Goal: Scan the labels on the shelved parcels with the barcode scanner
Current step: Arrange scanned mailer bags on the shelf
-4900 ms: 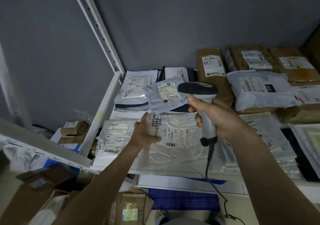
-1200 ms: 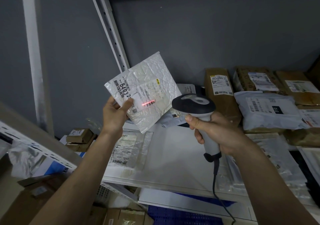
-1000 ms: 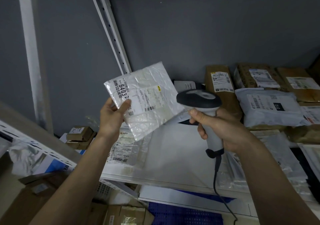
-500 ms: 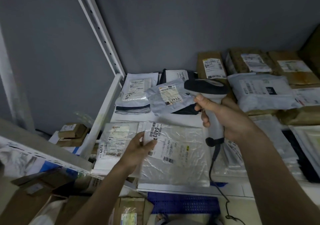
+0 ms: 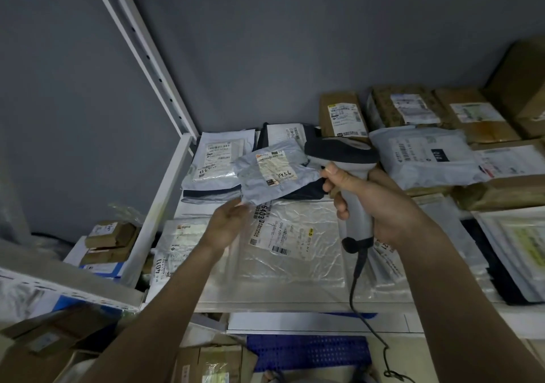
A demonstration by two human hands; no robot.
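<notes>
My right hand grips the grey barcode scanner, head pointing left over the shelf, cable hanging down. The clear bubble parcel marked 6403 lies flat on the white shelf. My left hand, blurred, hovers with fingers apart at that parcel's left edge, its fingertips by the lower corner of a grey poly parcel with a handwritten label. I cannot tell whether the fingers touch either parcel. A white mailer lies behind, and another clear parcel marked 4011 sits at the left.
Brown cardboard boxes and a grey poly bag fill the back right of the shelf. A slanted white upright stands at the left. Small boxes sit on a lower shelf; cartons lie below.
The 6403 parcel, earlier held up and scanned, has been laid flat on the shelf. My left hand has let go of it and moved up toward the grey parcel. The scanner stayed in hand.
</notes>
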